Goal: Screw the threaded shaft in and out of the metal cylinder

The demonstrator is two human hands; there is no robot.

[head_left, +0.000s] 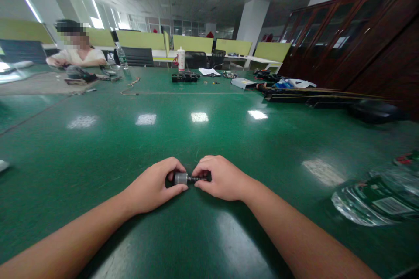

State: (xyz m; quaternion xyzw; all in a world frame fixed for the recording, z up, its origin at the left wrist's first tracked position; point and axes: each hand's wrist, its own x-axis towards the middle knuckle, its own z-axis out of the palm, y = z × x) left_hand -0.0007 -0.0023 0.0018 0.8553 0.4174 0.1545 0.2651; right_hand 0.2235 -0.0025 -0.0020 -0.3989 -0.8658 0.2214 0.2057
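Note:
Low over the green tabletop (140, 139), both hands meet at a small motor (181, 178) with a grey cylindrical body. A dark, ridged screw-like shaft (194, 179) sticks out of its right end. My left hand (156, 184) pinches the body between thumb and fingers, hiding its left end. On the other side, my right hand (220, 177) curls its thumb and fingers round the shaft, so the shaft's far tip is partly covered. The piece lies roughly level, its shaft pointing right.
A large water bottle (376, 202) lies at the right. Towards the back are a black device (185, 77), a white cup (181, 59), a silver box (244, 83) and long dark bars (294, 95). Another person (77, 50) sits at the far left beside a clear bottle (121, 56).

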